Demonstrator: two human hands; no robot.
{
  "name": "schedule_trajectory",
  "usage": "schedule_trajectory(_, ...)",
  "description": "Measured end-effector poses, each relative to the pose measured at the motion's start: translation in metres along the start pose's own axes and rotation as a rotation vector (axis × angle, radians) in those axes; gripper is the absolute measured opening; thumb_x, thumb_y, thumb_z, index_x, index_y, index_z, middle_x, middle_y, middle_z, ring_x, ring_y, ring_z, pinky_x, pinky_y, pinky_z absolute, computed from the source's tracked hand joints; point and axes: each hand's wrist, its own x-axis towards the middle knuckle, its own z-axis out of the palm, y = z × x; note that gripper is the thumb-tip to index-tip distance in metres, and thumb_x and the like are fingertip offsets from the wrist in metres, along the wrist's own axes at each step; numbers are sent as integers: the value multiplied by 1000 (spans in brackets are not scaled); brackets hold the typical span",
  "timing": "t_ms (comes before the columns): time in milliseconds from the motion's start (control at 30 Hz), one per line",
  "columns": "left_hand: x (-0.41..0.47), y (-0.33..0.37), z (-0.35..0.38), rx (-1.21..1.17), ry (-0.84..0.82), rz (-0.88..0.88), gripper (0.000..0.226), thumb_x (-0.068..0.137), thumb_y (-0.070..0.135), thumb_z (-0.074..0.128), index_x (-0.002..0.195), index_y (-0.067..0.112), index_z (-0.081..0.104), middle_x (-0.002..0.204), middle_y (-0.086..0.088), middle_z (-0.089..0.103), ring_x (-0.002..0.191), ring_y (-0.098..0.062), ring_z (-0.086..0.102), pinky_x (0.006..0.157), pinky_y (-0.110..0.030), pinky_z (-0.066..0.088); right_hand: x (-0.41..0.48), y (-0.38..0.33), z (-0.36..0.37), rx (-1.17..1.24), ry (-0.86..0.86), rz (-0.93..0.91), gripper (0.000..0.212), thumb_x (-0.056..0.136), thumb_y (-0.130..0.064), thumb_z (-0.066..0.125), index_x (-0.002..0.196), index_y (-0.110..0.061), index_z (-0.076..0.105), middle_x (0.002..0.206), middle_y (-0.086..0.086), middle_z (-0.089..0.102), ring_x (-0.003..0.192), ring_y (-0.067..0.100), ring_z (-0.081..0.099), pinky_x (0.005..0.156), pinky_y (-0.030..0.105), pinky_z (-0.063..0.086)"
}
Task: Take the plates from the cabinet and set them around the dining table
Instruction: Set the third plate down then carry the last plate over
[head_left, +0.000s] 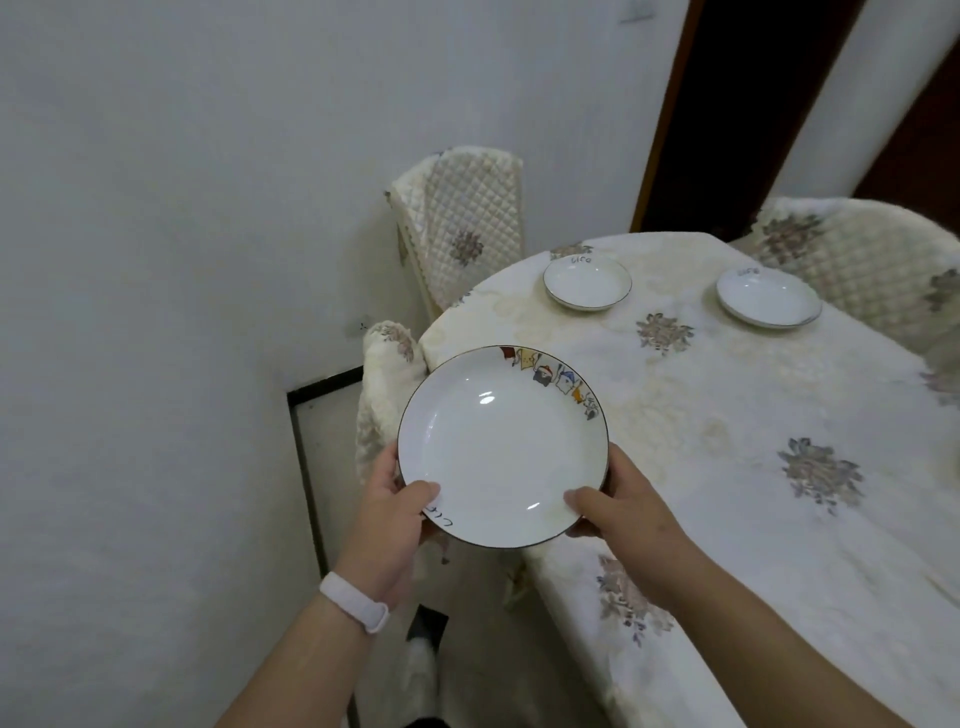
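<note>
Plates in view: 3. Held plate (503, 447): white, dark rim line, a band of small cartoon figures on its far-right rim, handwriting on the near-left rim. It is level, face up, in the air over the table's (727, 415) near-left edge, part over the cloth and part past it. Hands: 2, both on this plate. Left hand (387, 512) pinches the near-left rim, thumb on top by the handwriting, fingers curled beneath (fingers themselves hidden by the plate). Right hand (631, 519) pinches the near-right rim the same way, thumb on top. Left wrist carries 1 pale wristband (355, 600). Plates on the table: 2, both at the far end, well apart from each other: far-left plate (587, 283) and far-right plate (769, 299), each white with writing on its far rim. Table covered by a cream cloth with flower prints. Quilted chairs: 2 plain to see, left chair (462, 223) against the wall behind the far-left plate, right chair (872, 260) just beyond the far-right plate. 1 more cloth-draped form (384, 395) sits just left of the held plate; cannot tell what is under it
</note>
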Motion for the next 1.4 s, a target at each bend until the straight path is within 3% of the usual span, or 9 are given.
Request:
schedule_trajectory(67,22,7,6,13,-33,-4,54,87,-14,43,125,23,55,99,0,70,72,-20,64,47,-24,49,12,-1,-1,-5,27,-7,42,91,-6,57,120,-35,50,109,-5,65,94,19,65,73,30,60)
schedule_trajectory(200,71,18,13,51,-119,-22,55,86,-13,46,122,26,56,104,1,71,91,-26,67,66,-35,54,41,-3,1,-2,112,4,40,91,-8,59,119,-35,50,109,-6,66,94,18,65,72,28,59)
schedule_trajectory(333,132,39,15,93,-263,-58,53,86,-13,44,111,31,60,97,4,73,82,-22,68,62,-35,57,78,-6,18,40,244,41,42,90,-8,60,122,-33,52,107,-4,67,94,20,65,69,26,56)
schedule_trajectory(500,205,60,9,118,-400,-96,54,86,-13,45,120,27,58,101,0,73,86,-22,69,63,-35,56,121,-22,41,22,338,78,44,90,-10,60,118,-42,49,108,-10,67,92,15,66,72,29,58)
schedule_trajectory(933,312,51,38,240,-684,-265,55,83,-14,46,113,30,60,88,5,74,75,-13,69,57,-29,53,176,-9,62,91,645,255,43,89,-7,59,124,-30,49,108,-1,65,96,21,64,71,28,56)
schedule_trajectory(1100,328,33,59,323,-724,-328,52,83,-15,47,112,26,62,88,0,74,77,-20,68,62,-33,56,182,10,55,127,696,307,36,90,-8,57,109,-37,48,110,-1,63,98,23,62,75,31,58)
schedule_trajectory(1267,344,13,74,392,-703,-393,51,82,-16,45,110,21,65,93,-5,74,75,-20,69,60,-31,56,193,39,51,163,722,379,38,91,-11,57,123,-26,44,114,-2,60,98,19,61,72,27,55)
schedule_trajectory(1400,359,-8,80,427,-670,-460,50,82,-17,46,112,18,66,100,-10,73,75,-21,70,60,-32,56,206,60,46,204,729,432,36,92,-12,58,123,-25,44,109,1,60,95,19,61,71,28,54)
